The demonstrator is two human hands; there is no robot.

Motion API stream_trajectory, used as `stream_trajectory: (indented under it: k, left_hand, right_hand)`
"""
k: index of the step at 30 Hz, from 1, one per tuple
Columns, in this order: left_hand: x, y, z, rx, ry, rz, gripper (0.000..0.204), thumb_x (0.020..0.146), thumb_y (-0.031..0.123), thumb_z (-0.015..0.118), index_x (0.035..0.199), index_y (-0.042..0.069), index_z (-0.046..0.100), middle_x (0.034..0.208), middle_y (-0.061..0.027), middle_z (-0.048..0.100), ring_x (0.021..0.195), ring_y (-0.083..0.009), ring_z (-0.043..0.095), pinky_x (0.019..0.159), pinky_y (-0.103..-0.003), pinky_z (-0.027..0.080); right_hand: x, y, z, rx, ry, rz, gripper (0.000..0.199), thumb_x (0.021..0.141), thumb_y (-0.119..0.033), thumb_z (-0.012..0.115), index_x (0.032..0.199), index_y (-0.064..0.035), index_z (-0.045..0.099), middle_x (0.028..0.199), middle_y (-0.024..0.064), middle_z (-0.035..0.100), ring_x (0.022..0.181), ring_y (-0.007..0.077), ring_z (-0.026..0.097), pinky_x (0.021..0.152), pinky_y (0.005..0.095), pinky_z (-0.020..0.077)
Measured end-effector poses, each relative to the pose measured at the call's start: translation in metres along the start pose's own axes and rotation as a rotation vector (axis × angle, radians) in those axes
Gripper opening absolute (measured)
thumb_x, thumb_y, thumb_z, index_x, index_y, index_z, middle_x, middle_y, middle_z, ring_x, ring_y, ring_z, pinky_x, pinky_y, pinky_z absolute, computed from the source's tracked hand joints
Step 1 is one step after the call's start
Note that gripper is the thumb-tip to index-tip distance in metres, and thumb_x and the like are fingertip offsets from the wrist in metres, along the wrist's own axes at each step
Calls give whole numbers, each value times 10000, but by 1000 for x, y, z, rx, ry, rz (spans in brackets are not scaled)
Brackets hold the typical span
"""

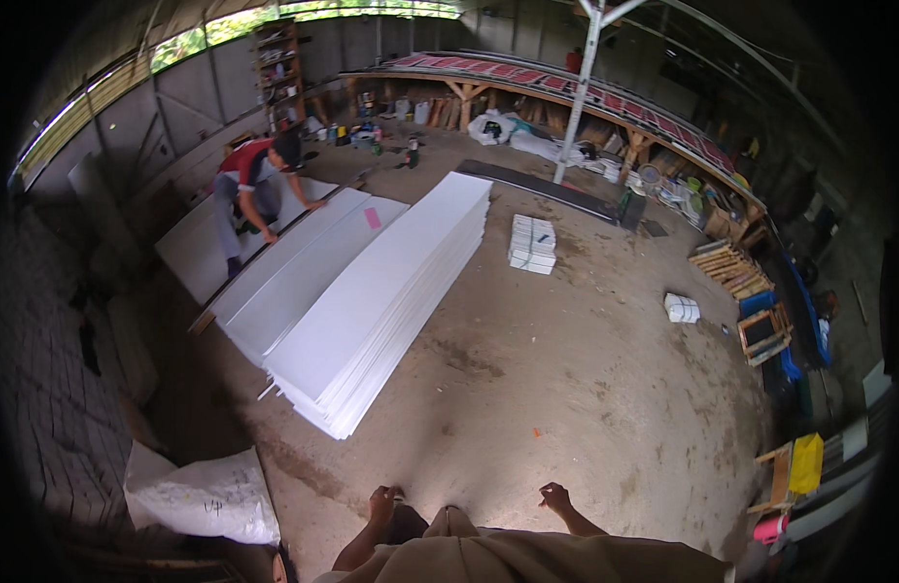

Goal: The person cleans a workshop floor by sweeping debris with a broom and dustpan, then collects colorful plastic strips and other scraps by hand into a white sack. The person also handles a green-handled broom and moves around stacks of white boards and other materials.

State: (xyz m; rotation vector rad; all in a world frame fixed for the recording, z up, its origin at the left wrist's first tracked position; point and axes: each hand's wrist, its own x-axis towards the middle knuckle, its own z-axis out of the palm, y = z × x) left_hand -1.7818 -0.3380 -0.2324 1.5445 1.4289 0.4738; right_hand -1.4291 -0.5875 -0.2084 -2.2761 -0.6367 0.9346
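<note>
My left hand (381, 502) hangs low in front of my body, thumb out from loosely bent fingers, with nothing visible in it. My right hand (556, 497) is also low, its fingers slightly curled and apart, holding nothing I can see. Both are over the concrete floor, touching no object. Ahead to the left lies a tall stack of long white sheets (391, 282), with lower white sheets (309, 257) beside it. A person (250, 189) in a red and dark top bends over a white sheet there, both hands at a long narrow strip (275, 241).
A tied white bundle (533, 243) and a smaller one (681, 308) sit on the floor. A white post (578, 97) stands by a dark flat board (542, 189). Far off runs a long wooden table (556, 83). A white sack (205, 496) lies at near left; wooden frames (763, 333) are at right.
</note>
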Motion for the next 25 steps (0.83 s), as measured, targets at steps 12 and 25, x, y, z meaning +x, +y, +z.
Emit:
stream_trajectory:
  k: [12, 25]
  left_hand:
    - [193, 139, 100, 420, -540, 375, 256, 824, 265, 512, 875, 40, 621, 860, -127, 614, 835, -287, 576, 751, -382, 441]
    - [344, 245, 180, 556, -753, 596, 306, 780, 296, 550, 894, 14, 584, 878, -160, 610, 867, -309, 570, 755, -399, 443]
  right_hand:
    - [30, -2, 60, -213, 346, 333, 121, 731, -225, 556, 766, -190, 667, 813, 71, 628, 785, 256, 572, 715, 406, 440]
    - [-62, -484, -413, -257, 1836, -1156, 627, 811, -442, 436, 1222, 28, 376, 1285, 170, 342, 1224, 282, 309, 1014, 434, 228]
